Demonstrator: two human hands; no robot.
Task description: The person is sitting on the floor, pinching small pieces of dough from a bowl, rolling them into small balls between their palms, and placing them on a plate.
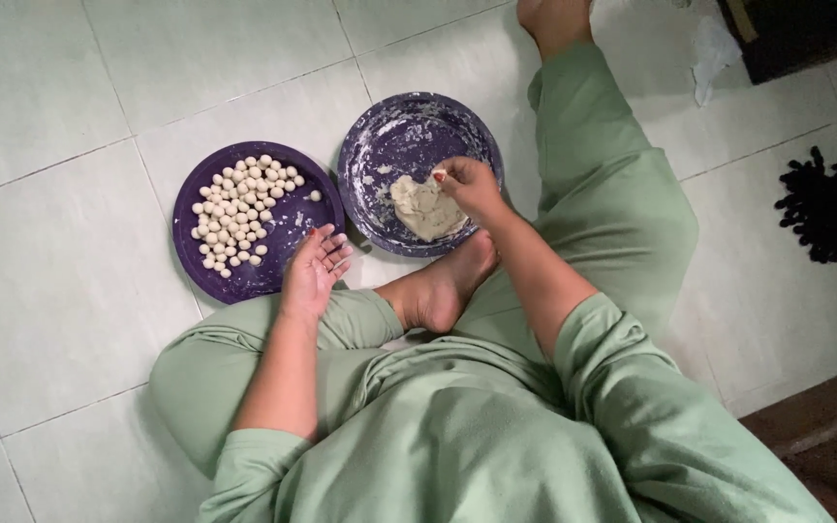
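Two purple plates sit on the pale tiled floor in front of me. The left plate (pixel 283 266) holds several small round dough balls (pixel 239 208). The right plate (pixel 380 145), smeared with flour, holds a lump of pale dough (pixel 420 211). My right hand (pixel 472 186) pinches the top edge of that lump with its fingertips. My left hand (pixel 314 269) rests palm up and open over the near rim of the left plate, holding nothing.
I sit on the floor in green clothes, one bare foot (pixel 443 286) tucked just below the right plate, the other leg stretched past it. A black clump (pixel 828 205) lies on the tiles at right; a dark object (pixel 806 34) and white scrap at top right.
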